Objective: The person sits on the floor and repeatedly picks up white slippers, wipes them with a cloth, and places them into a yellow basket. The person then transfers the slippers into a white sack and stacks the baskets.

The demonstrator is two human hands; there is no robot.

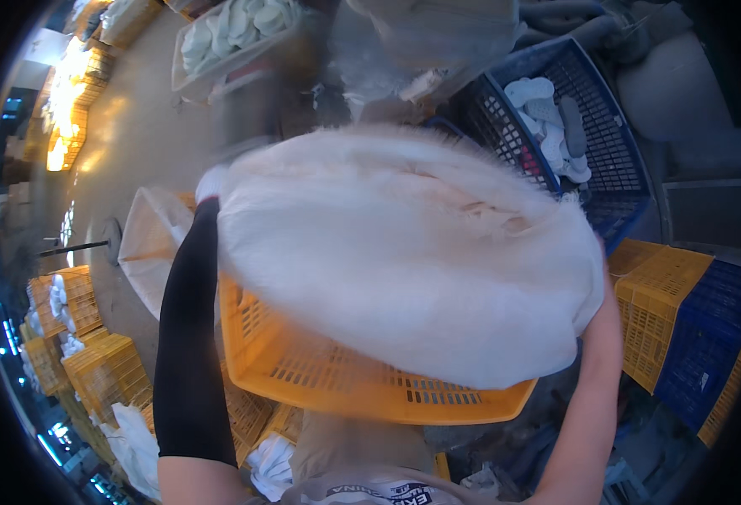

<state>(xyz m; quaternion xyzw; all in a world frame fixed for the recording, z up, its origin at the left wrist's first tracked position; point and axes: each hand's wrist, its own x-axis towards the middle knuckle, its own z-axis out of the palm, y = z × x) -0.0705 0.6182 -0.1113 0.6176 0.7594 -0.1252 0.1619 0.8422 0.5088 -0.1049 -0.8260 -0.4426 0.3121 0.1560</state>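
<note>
A big white woven sack (404, 252), bulging and blurred by motion, spans the space between my arms. Under its near side is a yellow plastic crate (337, 396) with slotted walls, mostly covered by the sack. My left hand (211, 183), in a white glove below a black sleeve, grips the sack's far left edge; its fingers are largely hidden. On the opposite side my bare right forearm reaches up along the sack, and my right hand holds it from behind, out of sight. Frayed threads (496, 206) show on the sack's upper right.
Beyond the sack at right, a blue crate (610, 143) holds white and grey shoe-sole-shaped pieces (555, 126). A pale bin (236, 42) of similar white pieces stands far left. Yellow and blue crates (682, 328) flank my right; more yellow crates (105, 370) and a pale sack (147, 244) lie left.
</note>
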